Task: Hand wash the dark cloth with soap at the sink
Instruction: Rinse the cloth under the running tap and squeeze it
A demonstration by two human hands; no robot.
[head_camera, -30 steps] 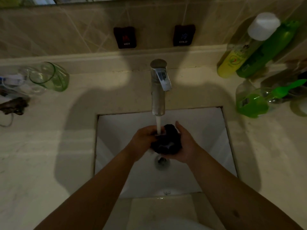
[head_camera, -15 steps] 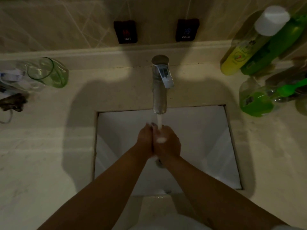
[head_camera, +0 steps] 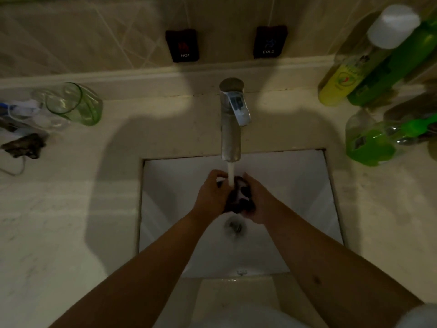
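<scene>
The dark cloth [head_camera: 241,197] is bunched into a wad with white suds on it, held between both hands over the white sink basin [head_camera: 295,185]. My left hand [head_camera: 211,194] grips its left side and my right hand [head_camera: 259,202] cups its right side. Water runs from the steel faucet [head_camera: 230,121] straight onto the cloth. The drain [head_camera: 234,226] lies just below the hands.
Yellow and green bottles [head_camera: 369,67] and a green spray bottle [head_camera: 371,143] stand on the counter at right. A green glass [head_camera: 75,104] and a small dark object [head_camera: 23,145] are at left. Hot and cold labels [head_camera: 182,46] sit on the tiled wall.
Half a second ago the hands were pressed together and hid the cloth. Now they have parted a little and the sudsy cloth shows between them under the water.
</scene>
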